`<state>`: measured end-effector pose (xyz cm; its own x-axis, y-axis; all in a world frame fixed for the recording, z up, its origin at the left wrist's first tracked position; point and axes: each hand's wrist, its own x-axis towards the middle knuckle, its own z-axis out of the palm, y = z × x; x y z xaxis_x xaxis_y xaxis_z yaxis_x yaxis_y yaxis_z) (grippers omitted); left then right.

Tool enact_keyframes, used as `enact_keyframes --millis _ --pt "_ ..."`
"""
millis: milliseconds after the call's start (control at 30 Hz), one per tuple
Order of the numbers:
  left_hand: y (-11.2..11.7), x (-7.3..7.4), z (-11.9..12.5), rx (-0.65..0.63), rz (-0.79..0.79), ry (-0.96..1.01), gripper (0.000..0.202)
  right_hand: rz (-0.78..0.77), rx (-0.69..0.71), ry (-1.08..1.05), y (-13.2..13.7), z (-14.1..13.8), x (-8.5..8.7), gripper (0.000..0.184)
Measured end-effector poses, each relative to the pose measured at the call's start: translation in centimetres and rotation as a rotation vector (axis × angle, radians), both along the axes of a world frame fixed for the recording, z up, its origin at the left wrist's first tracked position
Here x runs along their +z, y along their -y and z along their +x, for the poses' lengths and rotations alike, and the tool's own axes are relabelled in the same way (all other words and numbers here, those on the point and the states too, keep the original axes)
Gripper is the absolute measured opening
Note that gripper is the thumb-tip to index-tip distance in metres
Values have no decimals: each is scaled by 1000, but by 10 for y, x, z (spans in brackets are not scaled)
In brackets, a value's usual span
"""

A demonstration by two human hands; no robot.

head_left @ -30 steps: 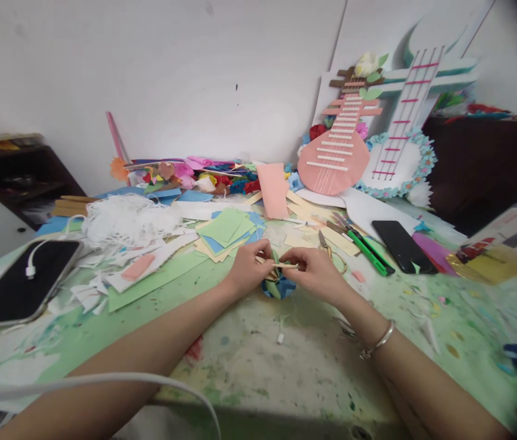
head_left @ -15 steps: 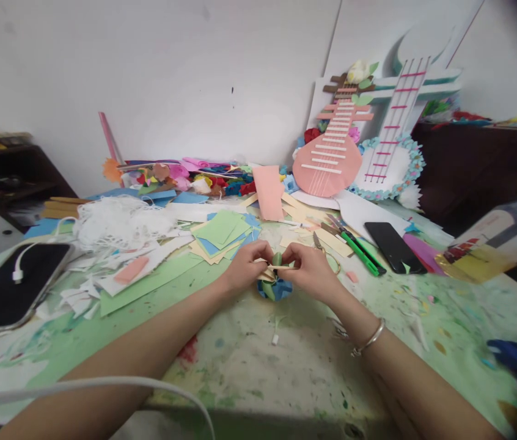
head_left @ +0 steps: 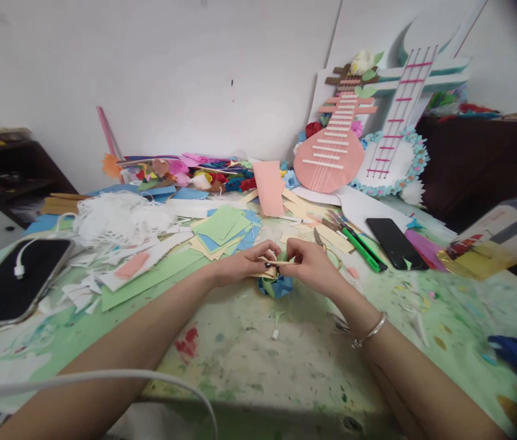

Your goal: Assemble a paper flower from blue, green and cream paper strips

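Note:
In the middle of the table, both hands meet around a small paper craft piece (head_left: 275, 286) made of blue, green and cream paper. My left hand (head_left: 250, 261) pinches its cream paper strip from the left side. From the right, my right hand (head_left: 310, 261) pinches the same strip, thumb and forefinger close together. Blue patterned paper shows below the fingers and a bit of green above them; the fingers hide the rest. Just right of my right hand lie scissors (head_left: 319, 238) with gold-coloured handles.
Green and blue paper sheets (head_left: 222, 227) lie behind my left hand, with white string (head_left: 121, 223) farther left. A green cutter (head_left: 362, 249) and a black phone (head_left: 396, 244) lie at right. A white cable (head_left: 148, 374) crosses my left forearm. Paper instruments (head_left: 332, 156) lean on the wall.
My left hand has flattened and shifted slightly around the paper piece, its wrist lower and farther left. The right hand stays pinched on the strip. The view has moved a little.

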<state>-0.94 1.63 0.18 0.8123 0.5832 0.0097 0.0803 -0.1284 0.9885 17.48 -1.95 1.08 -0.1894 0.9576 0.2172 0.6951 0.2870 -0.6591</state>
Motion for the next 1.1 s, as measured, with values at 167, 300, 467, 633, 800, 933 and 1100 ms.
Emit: enact_keyframes --millis 167,300,467,633,800,933,1100 --pt "0 3 -4 17 305 -240 26 -1 11 15 0 1 -1 22" --pt "3 4 -5 78 706 -300 19 32 -33 53 0 0 -2 23" --pt "4 12 -9 72 974 -254 20 21 -38 52 -1 -2 -6 15" --pt "-2 13 -13 35 925 -224 23 22 -27 51 0 -4 -7 13" --pt "3 20 -9 43 960 -323 19 63 -10 81 3 -8 -6 12" --pt "5 22 -2 79 972 -404 10 74 -13 99 4 -10 -6 12" --pt "-5 19 1 -2 682 -376 12 88 16 131 4 -7 -6 9"
